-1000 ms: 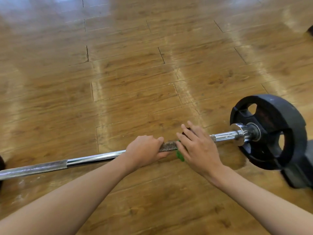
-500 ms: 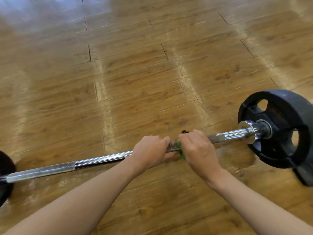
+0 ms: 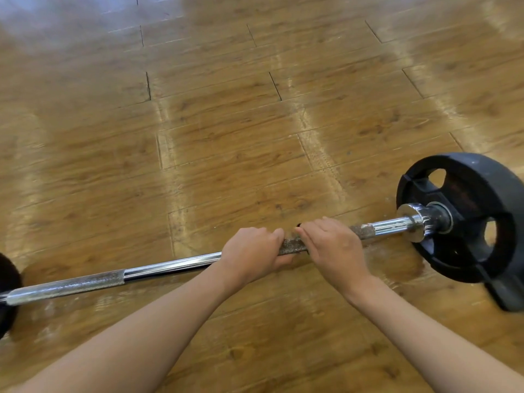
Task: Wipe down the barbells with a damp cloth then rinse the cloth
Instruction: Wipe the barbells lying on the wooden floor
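A chrome barbell (image 3: 170, 265) lies across the wooden floor, running from lower left up to the right. A black weight plate (image 3: 465, 217) sits on its right end; part of another black plate (image 3: 7, 279) shows at the left edge. My left hand (image 3: 252, 252) grips the bar near its rough knurled part (image 3: 292, 245). Right beside it, my right hand (image 3: 334, 245) is curled round the same bar. The green cloth is hidden under my right hand in this frame.
Glossy wood-pattern floor (image 3: 255, 123) stretches away beyond the bar. A dark block (image 3: 507, 293) stands at the foot of the right plate. A damp-looking patch (image 3: 397, 262) marks the floor under the bar's right end.
My right hand went from lying spread over the bar and green cloth to curling round them. The cloth's green edge, visible before, is now covered. The view shifted slightly left.
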`<state>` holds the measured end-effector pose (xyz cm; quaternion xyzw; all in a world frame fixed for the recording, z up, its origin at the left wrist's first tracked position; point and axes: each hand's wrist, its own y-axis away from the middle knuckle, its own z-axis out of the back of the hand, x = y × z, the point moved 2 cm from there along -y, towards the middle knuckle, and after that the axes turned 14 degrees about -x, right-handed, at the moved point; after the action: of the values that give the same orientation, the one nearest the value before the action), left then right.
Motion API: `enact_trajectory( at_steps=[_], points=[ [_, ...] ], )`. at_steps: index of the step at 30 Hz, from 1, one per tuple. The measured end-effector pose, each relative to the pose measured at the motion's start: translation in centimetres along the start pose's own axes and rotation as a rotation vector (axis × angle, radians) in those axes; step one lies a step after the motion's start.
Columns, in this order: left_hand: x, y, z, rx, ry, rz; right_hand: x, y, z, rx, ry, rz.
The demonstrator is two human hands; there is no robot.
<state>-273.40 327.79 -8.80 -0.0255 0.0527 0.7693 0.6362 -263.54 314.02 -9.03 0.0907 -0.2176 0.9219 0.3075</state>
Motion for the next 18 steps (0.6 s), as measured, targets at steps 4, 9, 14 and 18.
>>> enact_trajectory(
  at_steps=[4,9,14,18],
  points=[
    [0.0,0.3,-0.1,0.005,-0.001,0.004,-5.5,-1.1,1.5,0.043,0.047,-0.083],
    [-0.2,0.3,-0.3,-0.011,-0.013,0.012,-4.4,-4.3,1.3,0.290,0.253,-0.330],
    [-0.4,0.2,-0.3,-0.012,-0.020,0.022,3.6,-2.8,-1.1,0.217,0.094,-0.129],
    [-0.6,0.5,-0.1,-0.010,-0.038,0.014,-0.3,1.2,0.3,-0.006,0.002,0.123]
  ],
)
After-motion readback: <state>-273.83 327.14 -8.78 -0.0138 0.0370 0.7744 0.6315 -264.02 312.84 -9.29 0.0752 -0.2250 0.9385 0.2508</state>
